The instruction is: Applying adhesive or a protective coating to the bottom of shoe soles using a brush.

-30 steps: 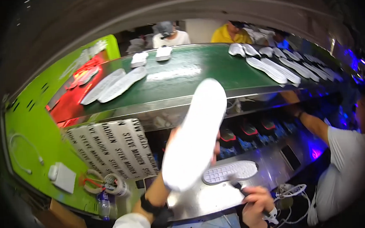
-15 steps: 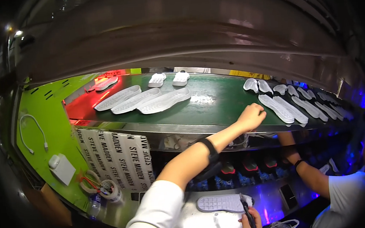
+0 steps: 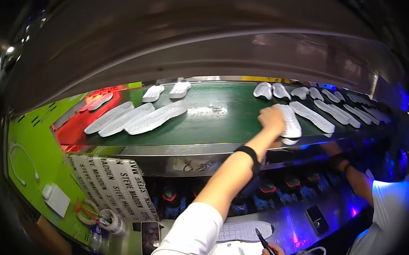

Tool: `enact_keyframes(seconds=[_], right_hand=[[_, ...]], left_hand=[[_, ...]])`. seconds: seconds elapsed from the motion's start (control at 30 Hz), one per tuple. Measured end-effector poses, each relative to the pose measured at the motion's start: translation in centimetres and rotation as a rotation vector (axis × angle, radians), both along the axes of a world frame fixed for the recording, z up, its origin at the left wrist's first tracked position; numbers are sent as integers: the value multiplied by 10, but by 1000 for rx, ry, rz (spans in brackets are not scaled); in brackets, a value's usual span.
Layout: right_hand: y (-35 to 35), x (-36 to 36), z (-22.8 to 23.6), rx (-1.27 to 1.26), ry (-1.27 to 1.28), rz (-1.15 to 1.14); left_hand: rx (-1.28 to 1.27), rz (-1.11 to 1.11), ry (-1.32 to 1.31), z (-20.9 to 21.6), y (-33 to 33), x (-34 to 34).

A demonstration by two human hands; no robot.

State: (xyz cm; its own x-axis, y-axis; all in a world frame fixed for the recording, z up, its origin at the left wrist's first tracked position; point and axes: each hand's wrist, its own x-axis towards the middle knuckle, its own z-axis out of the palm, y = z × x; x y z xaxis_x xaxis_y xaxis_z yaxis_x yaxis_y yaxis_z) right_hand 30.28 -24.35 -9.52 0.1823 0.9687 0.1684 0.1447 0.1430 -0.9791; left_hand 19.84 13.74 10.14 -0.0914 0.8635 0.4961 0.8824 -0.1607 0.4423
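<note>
White sole (image 3: 289, 120), raised a second ago, now lies on the green belt (image 3: 213, 117); left hand (image 3: 271, 119) curled on it. Right hand (image 3: 270, 254) grips a pen (image 3: 268, 247).

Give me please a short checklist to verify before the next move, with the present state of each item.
1. Left hand is on the white sole at the near edge of the green belt: ok.
2. Grip of the left hand, closed around the sole or only resting on it: cannot tell.
3. Sole lies fully on the belt: not ok, its near end reaches over the edge.
4. Sole is apart from the neighbouring sole on its right: ok, a narrow gap shows.
5. Right hand holds the dark pen: ok.
6. Another sole waits on the lower metal shelf: ok.
</note>
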Motion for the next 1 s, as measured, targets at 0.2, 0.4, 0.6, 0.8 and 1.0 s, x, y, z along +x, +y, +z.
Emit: enact_keyframes(seconds=[0.2,0.4,0.6,0.8,1.0], right_hand=[[-1,-4,-8,19,48,-49],[-6,-10,-8,19,222,-91],[-24,-24,21,-66,498,633],[-1,-78,22,349,-287,242],[-29,-100,6,-49,113,453]], left_hand=[[-125,-428,-816,-1,-16,-67],[-239,-980,-1276,-50,-207,-159],[-751,-1056,-2110,-206,-366,-173],[-918,-1030,-2556,-305,-415,-148],[-534,-741,-2568,-314,-412,-159]])
